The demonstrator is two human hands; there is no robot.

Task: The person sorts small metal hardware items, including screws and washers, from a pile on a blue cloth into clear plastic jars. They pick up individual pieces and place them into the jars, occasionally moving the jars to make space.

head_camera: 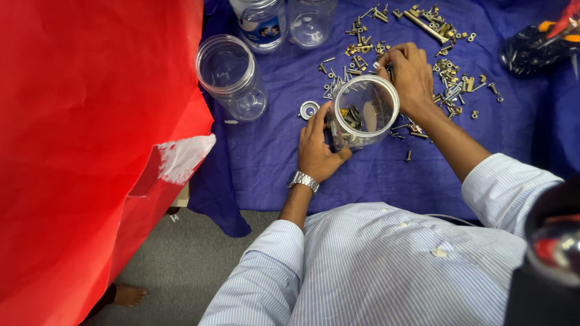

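The left hand [315,148] steadies a clear plastic jar [362,118] that is tilted on the blue cloth [266,151] covering the desk, with its open mouth turned up and toward the person. The grip of this hand is wrapped against the jar's lower left wall, fingers spread along the side and thumb underneath. A few metal parts already lie inside the jar.

The right hand [411,75] sits just behind the jar's rim, over the scattered screws and nuts [450,84]. Its fingertips are pressed together near the rim, apparently pinching a small fastener; the piece itself is too small to identify with certainty.

To perform this step well, in my judgement:
1. Keep the jar tilted and firmly braced so the mouth faces the picking hand.
2. Pinch one or a few pieces at a time, and release them only once the fingertips are over the opening.
3. Avoid knocking the rim, as the jar rests on soft cloth.

A ring-shaped metal part [309,110] lies on the cloth just left of the jar, near the left fingertips. An empty jar [232,75] stands further left, well apart. Two more jars [284,21] stand at the far edge. A red sheet [78,151] covers the left side.
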